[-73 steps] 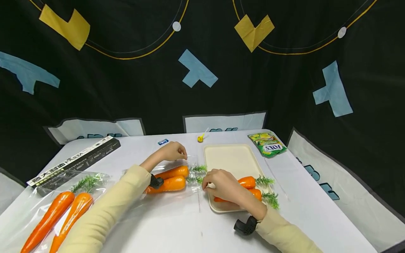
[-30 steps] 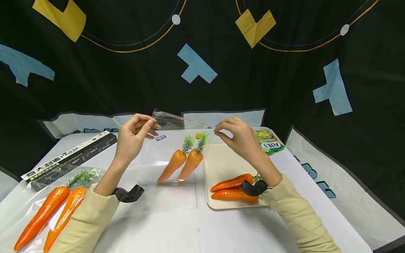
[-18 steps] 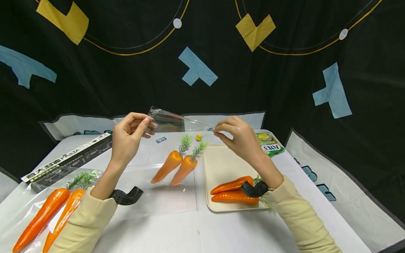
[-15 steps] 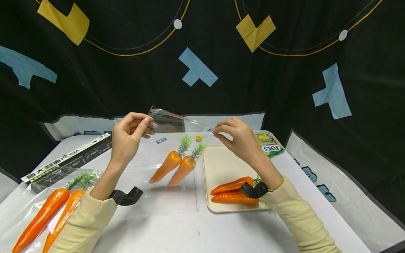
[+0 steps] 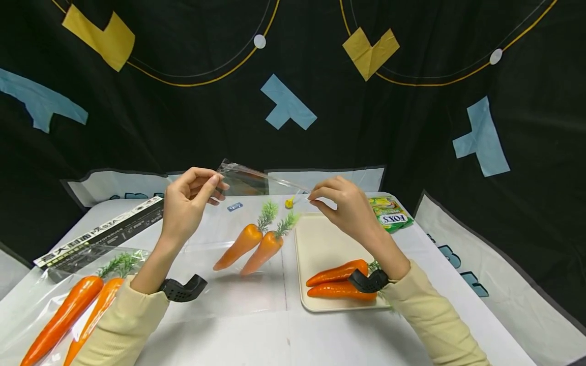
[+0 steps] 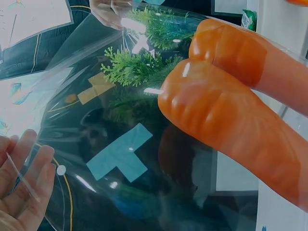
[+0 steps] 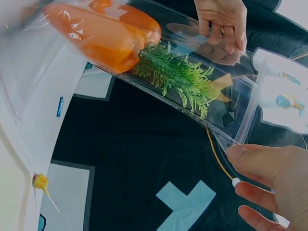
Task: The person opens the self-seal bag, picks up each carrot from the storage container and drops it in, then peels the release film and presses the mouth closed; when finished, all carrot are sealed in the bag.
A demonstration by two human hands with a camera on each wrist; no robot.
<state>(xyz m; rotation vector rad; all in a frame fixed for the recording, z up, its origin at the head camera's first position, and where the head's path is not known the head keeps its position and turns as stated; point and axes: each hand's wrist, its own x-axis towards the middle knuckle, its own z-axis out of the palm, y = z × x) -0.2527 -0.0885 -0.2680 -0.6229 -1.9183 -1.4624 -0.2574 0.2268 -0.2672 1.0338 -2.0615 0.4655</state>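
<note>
A clear plastic bag [image 5: 244,184] hangs stretched between both hands, raised above the table. Thumb and fingers of my left hand [image 5: 186,206] pinch its upper left edge, while my right hand [image 5: 345,206] pinches the right corner of the same edge. Inside it, two orange carrots [image 5: 265,250] with green tops lean with their tips to the lower left. Through the film, the left wrist view shows the carrots [image 6: 231,113] close up. The right wrist view has the right thumb at the bag's corner and the leafy tops [image 7: 178,79] facing the edge between the hands.
A cream tray [image 5: 316,236] on the right bears two more carrots [image 5: 341,290]. Behind it lies a green FOX'S packet [image 5: 391,214]. A yellow lollipop [image 5: 289,203] and small blue packet [image 5: 235,207] lie farther back. Bagged carrots [image 5: 64,320] and a long black box [image 5: 107,229] are left.
From low beside the bagged carrots, both hands have risen and now hold the bag's edge up. The carrots in it tilted upright, then swung slightly left. Over the last half second the hands barely move.
</note>
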